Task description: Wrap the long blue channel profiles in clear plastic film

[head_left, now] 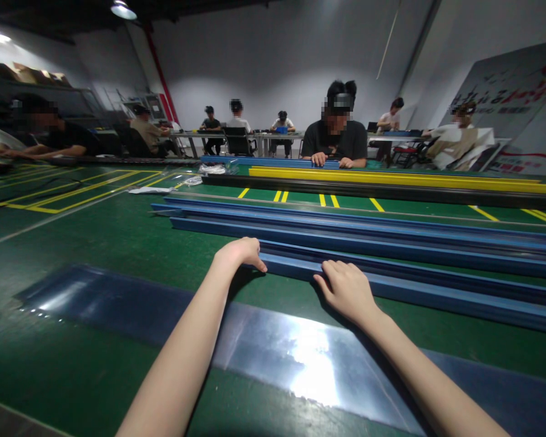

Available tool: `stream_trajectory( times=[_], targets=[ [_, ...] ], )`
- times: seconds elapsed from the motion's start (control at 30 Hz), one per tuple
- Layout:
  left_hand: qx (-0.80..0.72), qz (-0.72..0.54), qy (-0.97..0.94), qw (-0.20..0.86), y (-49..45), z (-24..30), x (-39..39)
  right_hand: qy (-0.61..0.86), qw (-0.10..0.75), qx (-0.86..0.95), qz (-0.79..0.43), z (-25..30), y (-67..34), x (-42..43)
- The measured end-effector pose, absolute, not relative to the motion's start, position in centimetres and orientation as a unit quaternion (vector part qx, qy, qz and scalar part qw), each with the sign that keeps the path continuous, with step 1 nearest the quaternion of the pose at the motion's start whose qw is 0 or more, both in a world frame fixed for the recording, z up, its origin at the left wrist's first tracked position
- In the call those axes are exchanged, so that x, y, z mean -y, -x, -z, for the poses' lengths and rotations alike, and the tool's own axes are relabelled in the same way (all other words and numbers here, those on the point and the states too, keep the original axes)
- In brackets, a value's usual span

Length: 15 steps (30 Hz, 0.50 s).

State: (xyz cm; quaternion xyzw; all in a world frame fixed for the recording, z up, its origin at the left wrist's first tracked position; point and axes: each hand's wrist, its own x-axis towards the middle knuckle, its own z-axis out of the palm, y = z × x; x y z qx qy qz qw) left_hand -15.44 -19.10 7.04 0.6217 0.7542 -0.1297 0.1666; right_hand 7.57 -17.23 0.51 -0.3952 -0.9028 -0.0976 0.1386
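Several long blue rails lie side by side on the green floor. My left hand grips the left end of the nearest blue rail, fingers curled over its end. My right hand lies on top of the same rail a little to the right, fingers bent over its far edge. A long shiny blue plastic strip lies flat on the floor under my forearms.
More blue rails lie just beyond. A yellow rail and a black one lie farther back, where a person in black sits facing me. Other people sit at tables along the back and sides. Yellow lines mark the floor.
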Motion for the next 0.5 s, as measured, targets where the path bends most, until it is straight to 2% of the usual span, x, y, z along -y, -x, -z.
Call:
stream_trajectory(
  times=[0.17,0.5],
  targets=[
    [-0.746,0.149,-0.633,0.143,14.8,-7.1,19.0,0.402,0.129,0.902,0.089,-0.7,-7.5,17.2],
    [-0.667,0.082,-0.728,0.139,12.2,-6.0,18.6,0.422,0.114,0.897,0.069,-1.2,-7.3,17.4]
  ],
)
